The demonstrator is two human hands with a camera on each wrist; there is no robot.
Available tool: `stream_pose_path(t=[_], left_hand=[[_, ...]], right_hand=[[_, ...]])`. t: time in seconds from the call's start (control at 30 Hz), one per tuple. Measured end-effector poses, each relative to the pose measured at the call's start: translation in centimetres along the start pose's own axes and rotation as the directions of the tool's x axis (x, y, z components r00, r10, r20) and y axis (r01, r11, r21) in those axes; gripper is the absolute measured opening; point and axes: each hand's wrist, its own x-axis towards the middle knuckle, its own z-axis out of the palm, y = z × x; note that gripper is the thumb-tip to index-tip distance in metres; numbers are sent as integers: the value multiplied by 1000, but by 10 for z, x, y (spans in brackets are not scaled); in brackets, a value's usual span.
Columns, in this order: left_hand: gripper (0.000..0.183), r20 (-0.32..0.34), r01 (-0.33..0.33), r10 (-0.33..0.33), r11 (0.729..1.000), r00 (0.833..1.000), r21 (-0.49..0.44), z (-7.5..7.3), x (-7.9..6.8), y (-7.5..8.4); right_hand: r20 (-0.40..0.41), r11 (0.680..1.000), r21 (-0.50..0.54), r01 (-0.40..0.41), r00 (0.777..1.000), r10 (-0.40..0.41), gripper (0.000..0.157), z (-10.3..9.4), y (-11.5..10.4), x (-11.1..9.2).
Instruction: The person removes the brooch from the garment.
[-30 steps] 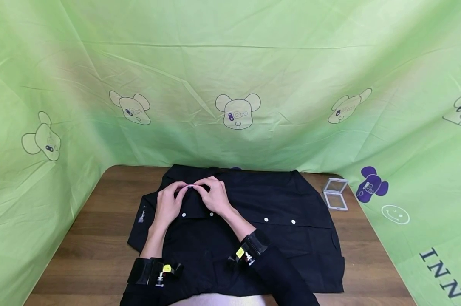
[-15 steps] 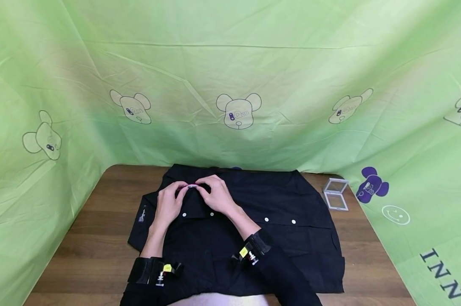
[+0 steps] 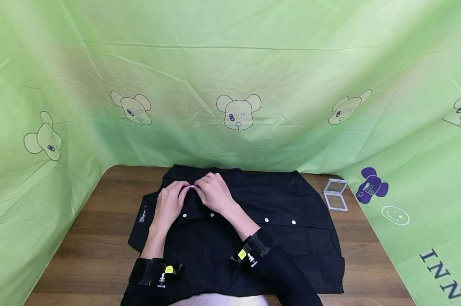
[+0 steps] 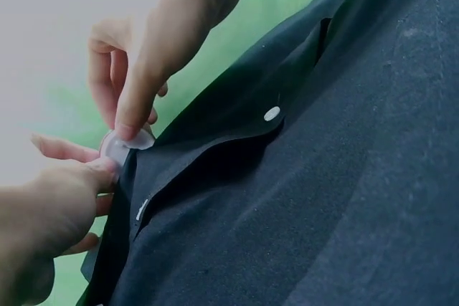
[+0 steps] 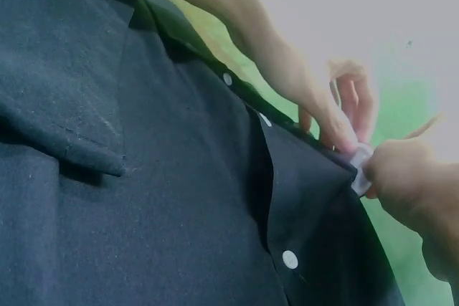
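Note:
A dark button-up shirt with white buttons lies spread on the wooden table. At its upper left, my left hand and right hand meet around a small round badge-like disc, whitish with a pinkish edge. In the left wrist view, the left thumb and fingers pinch the near side of this disc, and the right fingers hold it from above. Raised shirt cloth comes right up to the disc in the right wrist view. Fingers hide part of the disc.
An open clear hinged case stands at the table's back right. Bare wood of the table shows to the left of the shirt. A green printed curtain encloses the back and sides.
The right hand has turned slightly, its fingers closing further over the disc and covering more of it. Its pinkish edge showed more half a second ago. The left hand stays nearly still.

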Motion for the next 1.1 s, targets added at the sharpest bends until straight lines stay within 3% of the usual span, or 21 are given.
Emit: stream_pose_path(t=[0.33, 0.73, 0.9, 1.1], left_hand=[[8, -10, -40, 40, 999, 999, 5, 1, 0, 0], [24, 14, 14, -13, 994, 1000, -105, 6, 0, 1], [25, -9, 21, -23, 983, 1000, -180, 9, -1, -3], [20, -16, 66, -73, 966, 997, -248, 11, -1, -3]], right_hand=[[4, 1000, -1, -1, 1000, 1, 11, 2, 1, -2], [-50, 987, 133, -92, 994, 100, 7, 6, 4, -5], [-30, 956, 229, -185, 980, 197, 7, 8, 5, -6], [21, 885, 332, -325, 941, 338, 8, 13, 7, -6]])
